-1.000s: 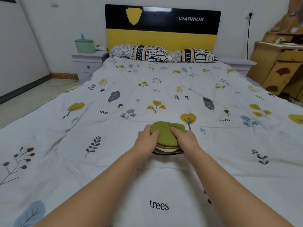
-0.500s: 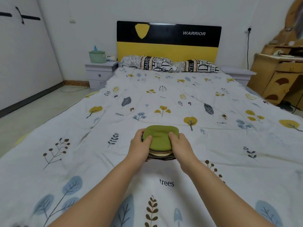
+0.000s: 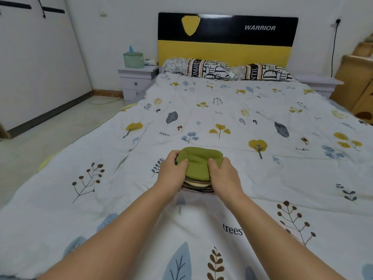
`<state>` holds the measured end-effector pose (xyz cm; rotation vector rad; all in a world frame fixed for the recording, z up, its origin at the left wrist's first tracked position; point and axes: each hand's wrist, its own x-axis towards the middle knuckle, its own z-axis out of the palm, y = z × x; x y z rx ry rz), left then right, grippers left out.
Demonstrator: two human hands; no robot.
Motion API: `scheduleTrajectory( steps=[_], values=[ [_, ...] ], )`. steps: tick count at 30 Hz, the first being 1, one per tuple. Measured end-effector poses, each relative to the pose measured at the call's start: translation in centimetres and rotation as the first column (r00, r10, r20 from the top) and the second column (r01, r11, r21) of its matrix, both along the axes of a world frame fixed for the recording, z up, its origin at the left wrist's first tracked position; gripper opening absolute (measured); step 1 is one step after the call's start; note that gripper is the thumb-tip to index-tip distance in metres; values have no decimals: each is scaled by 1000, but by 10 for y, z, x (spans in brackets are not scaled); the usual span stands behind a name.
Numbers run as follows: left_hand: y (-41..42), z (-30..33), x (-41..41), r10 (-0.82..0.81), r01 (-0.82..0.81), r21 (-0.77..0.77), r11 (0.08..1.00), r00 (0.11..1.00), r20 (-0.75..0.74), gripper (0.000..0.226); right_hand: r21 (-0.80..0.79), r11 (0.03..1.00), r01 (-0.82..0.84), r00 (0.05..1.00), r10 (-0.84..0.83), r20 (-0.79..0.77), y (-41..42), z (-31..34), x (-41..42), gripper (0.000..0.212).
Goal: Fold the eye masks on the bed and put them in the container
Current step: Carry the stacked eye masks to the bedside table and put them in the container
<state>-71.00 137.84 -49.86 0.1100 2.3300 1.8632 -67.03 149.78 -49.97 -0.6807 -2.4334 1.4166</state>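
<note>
A stack of folded eye masks (image 3: 198, 165), green on top with beige and dark ones beneath, sits at the middle of the bed. My left hand (image 3: 173, 169) grips the stack's left side, thumb pressed on the green top. My right hand (image 3: 224, 174) grips the right side the same way. The stack's underside, and whether it rests on the quilt, is hidden by my hands. No container shows near the stack.
The bed (image 3: 232, 122) carries a white quilt printed with trees and leaves, two pillows (image 3: 226, 69) at its head. A nightstand (image 3: 137, 81) with a teal box (image 3: 133, 59) stands back left. Wooden furniture (image 3: 359, 87) stands at the right. Floor lies along the left.
The camera has drawn back and swung right, so the stack sits farther up the quilt from me. Both hands keep the same grip on it.
</note>
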Motion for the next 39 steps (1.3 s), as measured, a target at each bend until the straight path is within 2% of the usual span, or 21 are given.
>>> scheduleTrajectory(
  steps=[5, 8, 13, 20, 28, 33, 39],
  values=[
    [5, -23, -48, 20, -20, -54, 998, 1000, 0, 25, 51, 998, 24, 999, -25, 36, -1, -26, -47, 36],
    [4, -34, -67, 36, -31, -84, 996, 998, 56, 28, 54, 998, 21, 996, -25, 85, -3, -34, -68, 36],
    [-5, -13, -86, 56, -40, -138, 990, 991, 118, 32, 41, 999, -2, 990, -3, 138, -15, -13, -88, 32],
    [-19, 78, -93, 77, -57, -115, 992, 981, 178, 32, -40, 999, -32, 984, 39, 175, -28, 81, -99, 20],
    [-37, 205, -91, 113, -98, -82, 992, 971, 212, 26, -58, 994, -93, 978, 102, 181, -40, 208, -101, 35],
    [-45, 275, -91, 128, -116, -78, 990, 978, 164, 23, -61, 990, -126, 977, 134, 163, -46, 277, -104, 21],
    [-58, 342, -86, 174, -167, -65, 984, 977, 122, 17, -24, 982, -186, 975, 187, 120, -56, 349, -104, 25]
  ],
)
